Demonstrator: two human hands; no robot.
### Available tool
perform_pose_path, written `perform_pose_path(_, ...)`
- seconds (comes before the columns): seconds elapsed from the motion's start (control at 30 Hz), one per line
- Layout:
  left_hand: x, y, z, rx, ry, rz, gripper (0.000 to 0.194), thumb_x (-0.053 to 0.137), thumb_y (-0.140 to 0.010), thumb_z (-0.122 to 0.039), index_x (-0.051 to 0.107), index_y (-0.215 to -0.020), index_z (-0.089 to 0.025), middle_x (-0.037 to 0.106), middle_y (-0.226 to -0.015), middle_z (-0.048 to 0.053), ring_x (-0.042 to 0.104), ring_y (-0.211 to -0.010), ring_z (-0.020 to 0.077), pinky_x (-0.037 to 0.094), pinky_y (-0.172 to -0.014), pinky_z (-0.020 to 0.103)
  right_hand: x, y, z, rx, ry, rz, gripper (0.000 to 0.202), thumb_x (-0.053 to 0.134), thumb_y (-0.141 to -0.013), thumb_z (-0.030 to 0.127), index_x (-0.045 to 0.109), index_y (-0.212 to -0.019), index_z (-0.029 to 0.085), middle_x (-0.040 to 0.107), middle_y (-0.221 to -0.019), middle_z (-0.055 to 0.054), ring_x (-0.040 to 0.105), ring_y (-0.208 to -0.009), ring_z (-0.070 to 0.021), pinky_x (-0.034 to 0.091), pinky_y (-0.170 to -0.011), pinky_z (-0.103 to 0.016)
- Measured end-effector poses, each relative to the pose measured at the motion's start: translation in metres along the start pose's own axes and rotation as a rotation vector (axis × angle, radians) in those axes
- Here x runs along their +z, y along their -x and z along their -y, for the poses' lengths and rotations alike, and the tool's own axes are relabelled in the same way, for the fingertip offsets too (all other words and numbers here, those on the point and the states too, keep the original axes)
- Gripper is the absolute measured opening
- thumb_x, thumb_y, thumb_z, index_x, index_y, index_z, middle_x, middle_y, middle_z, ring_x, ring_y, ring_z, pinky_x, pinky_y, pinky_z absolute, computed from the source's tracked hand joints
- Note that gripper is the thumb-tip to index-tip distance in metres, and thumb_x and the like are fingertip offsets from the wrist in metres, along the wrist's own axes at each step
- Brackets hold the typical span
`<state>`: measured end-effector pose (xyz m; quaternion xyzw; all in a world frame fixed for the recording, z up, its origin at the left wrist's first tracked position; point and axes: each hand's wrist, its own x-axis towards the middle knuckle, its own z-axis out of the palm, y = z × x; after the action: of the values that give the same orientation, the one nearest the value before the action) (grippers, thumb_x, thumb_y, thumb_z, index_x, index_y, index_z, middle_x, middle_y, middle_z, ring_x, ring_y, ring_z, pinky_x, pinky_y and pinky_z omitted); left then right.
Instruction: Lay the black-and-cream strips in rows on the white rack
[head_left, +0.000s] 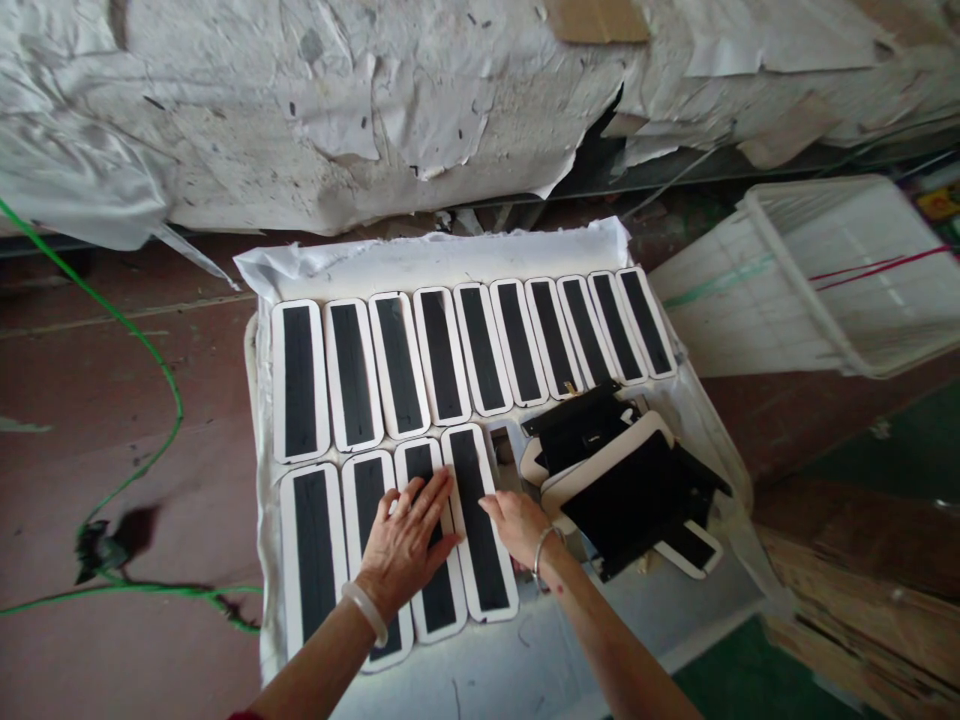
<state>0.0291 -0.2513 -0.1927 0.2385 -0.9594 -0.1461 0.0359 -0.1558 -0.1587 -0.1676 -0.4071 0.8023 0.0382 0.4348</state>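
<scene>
Long rounded pieces with white borders and black centres lie side by side in two rows on a white-covered table (555,670). My left hand (409,535) rests palm down across the front row, fingers stretched out over a piece (439,600) and its neighbours. At the right end of that row, my right hand (521,525) has its fingers curled together at the right edge of the last piece (484,560). The fingers' undersides are hidden. Just right of this hand lies a loose, overlapping heap of similar black and white pieces (630,490).
A white plastic basket (802,280) lies beyond the table's right corner. Behind stands a long surface covered in torn, stained sheeting (337,110). A green cable (161,370) runs over the reddish floor at left. Stacked brown cardboard (862,590) stands at lower right.
</scene>
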Motion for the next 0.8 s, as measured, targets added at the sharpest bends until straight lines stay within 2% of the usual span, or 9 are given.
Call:
perform_pose_path(0.13,0.0,-0.001,-0.001,0.002,-0.014,0.01,0.059,0.034,-0.096,-0.057,0.041,-0.144,-0.022,0.034,-0.153,-0.002,0.05,-0.121,0.0261,0.038,-0.094,0.046,-0.005,0.0,-0.001,-0.022,0.005,0.009,0.044,0.032,-0.102,0.036,0.07,-0.091,0.017,0.074,-0.085,-0.011,0.071,-0.079,-0.0204,0.044,-0.064,-0.025)
perform_pose_path(0.27,0.002,0.0,-0.002,0.025,-0.065,0.013,0.058,0.037,-0.097,-0.053,0.039,-0.145,-0.021,0.031,-0.154,-0.001,0.049,-0.122,0.028,0.038,-0.094,0.047,-0.005,0.001,-0.002,-0.028,0.018,0.006,0.043,0.034,-0.101,0.036,0.071,-0.091,0.017,0.074,-0.086,-0.011,0.071,-0.083,-0.0211,0.045,-0.066,-0.025)
perform_pose_path(0.47,0.004,0.0,-0.003,0.061,-0.137,0.018,0.059,0.043,-0.096,-0.045,0.036,-0.147,-0.016,0.028,-0.155,0.006,0.05,-0.123,0.0302,0.039,-0.093,0.048,0.003,0.005,0.001,0.029,0.07,-0.067,0.044,0.035,-0.101,0.039,0.072,-0.096,0.017,0.074,-0.089,-0.015,0.072,-0.085,-0.027,0.047,-0.067,-0.03)
perform_pose_path(0.57,0.008,-0.001,-0.003,0.124,-0.134,-0.034,0.064,0.046,-0.094,-0.044,0.034,-0.147,-0.01,0.029,-0.155,0.011,0.045,-0.13,0.0294,0.036,-0.099,0.047,0.002,0.007,0.007,0.051,0.111,-0.117,0.041,0.037,-0.101,0.038,0.073,-0.097,0.02,0.075,-0.09,-0.014,0.072,-0.085,-0.0271,0.048,-0.067,-0.031)
perform_pose_path(0.67,0.014,-0.003,-0.003,0.176,-0.1,-0.115,0.073,0.048,-0.092,-0.049,0.031,-0.148,-0.005,0.033,-0.153,0.016,0.038,-0.136,0.0303,0.028,-0.108,0.047,-0.001,0.013,0.014,0.055,0.169,-0.162,0.037,0.044,-0.098,0.04,0.075,-0.089,0.022,0.075,-0.083,-0.012,0.072,-0.078,-0.0274,0.047,-0.062,-0.031)
perform_pose_path(0.73,0.018,-0.004,-0.003,0.187,-0.077,-0.154,0.077,0.048,-0.091,-0.051,0.026,-0.149,-0.005,0.035,-0.152,0.017,0.039,-0.135,0.031,0.026,-0.11,0.048,-0.006,0.022,0.013,0.047,0.204,-0.208,0.036,0.05,-0.095,0.044,0.074,-0.081,0.021,0.074,-0.077,-0.011,0.071,-0.072,-0.0273,0.047,-0.058,-0.03)
perform_pose_path(0.8,0.021,-0.006,-0.003,0.191,-0.057,-0.179,0.078,0.047,-0.092,-0.051,0.022,-0.151,-0.007,0.037,-0.151,0.016,0.041,-0.133,0.0312,0.025,-0.11,0.049,-0.014,0.036,0.002,0.031,0.227,-0.28,0.033,0.051,-0.094,0.045,0.072,-0.082,0.022,0.073,-0.074,-0.007,0.07,-0.069,-0.0243,0.047,-0.059,-0.029)
